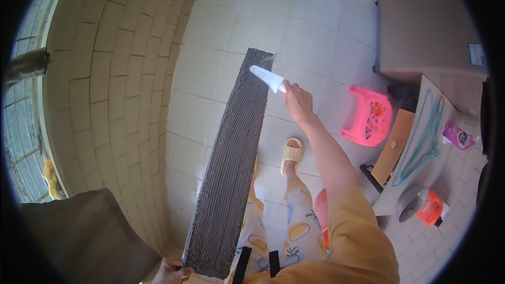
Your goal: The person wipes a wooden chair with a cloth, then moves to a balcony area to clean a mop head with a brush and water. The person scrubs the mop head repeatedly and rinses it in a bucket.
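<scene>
A long, dark grey slab (230, 154) with fine ridges along its face slants away from me above the floor; what it is made of cannot be told. My left hand (173, 271) grips its near end, thumb on top, at the bottom of the view. My right hand (298, 100) holds the handle of a white hand tool (268, 77) with a toothed or bristled edge. The tool's blade lies across the slab's face near the far end. Faint whitish wisps show beside that end. The slab's underside is hidden.
A tiled wall (114, 102) and a barred window run along the left. To the right are a pink plastic stool (369, 116), a covered bulky object (430, 27), clothes hangers (424, 134), a metal basin (411, 204) and an orange bottle (430, 208). A brown cover (90, 232) stands lower left.
</scene>
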Tool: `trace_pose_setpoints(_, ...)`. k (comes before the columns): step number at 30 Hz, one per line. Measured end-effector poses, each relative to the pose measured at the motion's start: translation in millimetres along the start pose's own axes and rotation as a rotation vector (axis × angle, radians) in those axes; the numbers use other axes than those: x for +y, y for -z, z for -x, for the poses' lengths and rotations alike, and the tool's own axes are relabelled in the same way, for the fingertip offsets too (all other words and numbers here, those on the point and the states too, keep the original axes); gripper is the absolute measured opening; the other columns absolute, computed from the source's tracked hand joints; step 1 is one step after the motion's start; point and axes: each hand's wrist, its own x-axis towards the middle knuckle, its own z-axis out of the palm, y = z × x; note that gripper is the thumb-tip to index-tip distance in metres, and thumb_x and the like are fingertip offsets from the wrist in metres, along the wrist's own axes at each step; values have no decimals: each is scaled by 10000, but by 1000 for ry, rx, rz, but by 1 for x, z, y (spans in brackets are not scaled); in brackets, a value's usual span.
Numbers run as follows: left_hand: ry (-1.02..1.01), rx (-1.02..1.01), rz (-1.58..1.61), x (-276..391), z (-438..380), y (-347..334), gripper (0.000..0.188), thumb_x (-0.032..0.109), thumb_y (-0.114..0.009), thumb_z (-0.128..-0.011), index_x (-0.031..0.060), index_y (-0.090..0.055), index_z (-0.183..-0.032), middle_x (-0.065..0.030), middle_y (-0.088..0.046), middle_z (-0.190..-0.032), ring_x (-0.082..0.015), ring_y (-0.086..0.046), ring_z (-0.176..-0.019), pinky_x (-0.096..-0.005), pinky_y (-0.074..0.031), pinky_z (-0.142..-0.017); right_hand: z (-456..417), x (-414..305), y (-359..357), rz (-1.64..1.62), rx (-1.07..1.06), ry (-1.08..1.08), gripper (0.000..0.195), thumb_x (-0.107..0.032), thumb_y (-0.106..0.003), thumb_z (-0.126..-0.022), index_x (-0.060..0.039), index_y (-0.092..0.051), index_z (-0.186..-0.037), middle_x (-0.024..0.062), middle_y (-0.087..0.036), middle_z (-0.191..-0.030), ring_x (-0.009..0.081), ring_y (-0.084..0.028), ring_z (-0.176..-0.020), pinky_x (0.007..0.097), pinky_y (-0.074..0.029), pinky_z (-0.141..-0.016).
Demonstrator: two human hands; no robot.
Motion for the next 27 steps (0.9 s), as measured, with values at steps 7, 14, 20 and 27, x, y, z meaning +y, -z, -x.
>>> trace_pose_setpoints(7, -9, 10, -14, 17, -14, -21, 201, 160, -684, -817, 70, -584, -667, 48, -459, -530, -44, -384, -437, -224, -281, -391, 89, -68, 98, -416, -78, 406, 494, -30, -656, -721, -104, -512, -1188, 79, -513, -744, 278, -570, -653, 386, -457, -548)
trace_pose_setpoints(14, -118, 1, -24, 27, 3, -23, 223, 104, -692, -811, 48, -571, -633, 69, -428, -530, -33, -363, -473, -237, -265, -420, 49, -49, 74, -191, -55, 546, 420, -55, -634, -762, -55, -490, -1157, 76, -520, -772, 258, -571, -663, 386, -467, -584)
trace_pose_setpoints(20, -265, 83, -201, 19, 49, -12, 195, 119, -702, -793, 31, -597, -655, 58, -470, -544, -53, -391, -466, -256, -272, -414, -81, -10, 30, -27, 11, 273, 292, -45, -609, -793, -64, -545, -1077, 144, -582, -812, 327, -614, -763, 427, -487, -608)
trace_pose_setpoints(27, -56, 163, -147, 6, 26, 3, 153, 101, -691, -793, 37, -610, -681, 49, -486, -550, -49, -399, -464, -250, -274, -412, -149, 16, -11, 250, -47, -265, 293, -109, -582, -828, -61, -547, -1115, 159, -621, -908, 319, -637, -844, 411, -513, -692)
